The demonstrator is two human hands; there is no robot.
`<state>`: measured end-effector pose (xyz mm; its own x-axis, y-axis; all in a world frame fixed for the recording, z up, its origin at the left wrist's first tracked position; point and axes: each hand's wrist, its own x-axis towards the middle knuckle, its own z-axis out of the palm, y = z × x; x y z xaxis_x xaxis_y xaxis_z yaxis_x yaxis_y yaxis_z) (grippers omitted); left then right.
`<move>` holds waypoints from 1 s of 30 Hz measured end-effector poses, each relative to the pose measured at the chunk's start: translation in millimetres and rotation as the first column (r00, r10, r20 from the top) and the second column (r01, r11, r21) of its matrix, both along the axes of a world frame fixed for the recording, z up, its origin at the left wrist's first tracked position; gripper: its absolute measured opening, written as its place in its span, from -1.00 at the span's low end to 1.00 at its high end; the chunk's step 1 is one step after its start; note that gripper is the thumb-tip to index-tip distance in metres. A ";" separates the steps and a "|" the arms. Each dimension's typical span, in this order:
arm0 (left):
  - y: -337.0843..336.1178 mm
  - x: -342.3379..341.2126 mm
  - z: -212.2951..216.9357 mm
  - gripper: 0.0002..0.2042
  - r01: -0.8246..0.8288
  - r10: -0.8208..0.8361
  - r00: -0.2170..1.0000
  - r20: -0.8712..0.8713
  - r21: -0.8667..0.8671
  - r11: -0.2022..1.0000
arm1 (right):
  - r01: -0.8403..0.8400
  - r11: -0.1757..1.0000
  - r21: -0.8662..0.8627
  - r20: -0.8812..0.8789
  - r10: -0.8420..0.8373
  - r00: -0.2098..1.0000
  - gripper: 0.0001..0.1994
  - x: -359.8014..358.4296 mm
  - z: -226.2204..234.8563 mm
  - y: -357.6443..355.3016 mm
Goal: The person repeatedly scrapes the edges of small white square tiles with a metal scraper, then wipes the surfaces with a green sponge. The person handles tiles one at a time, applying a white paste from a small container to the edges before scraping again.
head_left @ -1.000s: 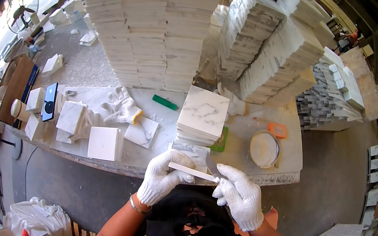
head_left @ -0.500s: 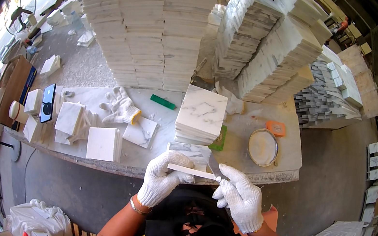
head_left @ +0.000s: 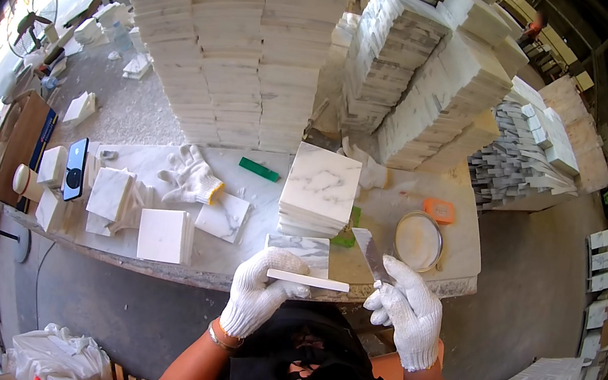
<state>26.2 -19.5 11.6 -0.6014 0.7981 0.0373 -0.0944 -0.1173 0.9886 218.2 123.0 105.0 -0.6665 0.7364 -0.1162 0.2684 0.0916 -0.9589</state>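
My left hand [head_left: 255, 290], in a white knit glove, grips a white marble tile [head_left: 310, 281] by its left end, its thin edge turned upward. My right hand [head_left: 408, 316], gloved alike, is closed on a putty knife [head_left: 368, 252] whose flat metal blade points up and left. The blade is apart from the tile. Just beyond the held tile lies a grey-veined tile [head_left: 299, 248] on the bench, and behind it rises a small stack of square marble tiles [head_left: 323, 181]. To the right is a round metal-rimmed dish [head_left: 418, 242] with pale material in it.
On the marble-topped bench [head_left: 245, 162] are a spare glove [head_left: 192, 176], a green bar [head_left: 259, 169], an orange block [head_left: 439, 210], a phone [head_left: 75, 168] and more tiles [head_left: 163, 235]. Tall tile stacks [head_left: 223, 44] wall off the back. A box [head_left: 18, 143] stands at left.
My right hand has moved right with the putty knife, drawing the blade away from the tile's right end. My left hand holds the tile in nearly the same place.
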 end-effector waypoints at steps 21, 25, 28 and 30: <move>9.7 1.9 37.3 -0.63 0.060 0.018 0.847 -0.531 0.129 0.990 | -0.040 0.854 0.518 0.022 0.033 0.999 -0.50 4.7 -25.4 2.4; 17.2 7.9 29.0 -0.67 0.000 0.083 0.849 -0.521 0.157 0.988 | -0.053 0.960 0.274 -0.032 0.064 0.997 -0.47 11.0 -23.3 -9.2; 14.9 10.6 22.5 -0.71 -0.053 0.071 0.954 -0.292 0.068 0.996 | -0.051 0.991 0.127 0.025 0.048 0.999 -0.41 25.5 -27.3 -12.4; 12.9 9.7 24.4 -0.69 -0.075 0.077 0.997 -0.029 0.060 0.995 | 0.012 0.997 0.082 0.083 -0.019 0.996 -0.40 33.0 -25.9 -9.4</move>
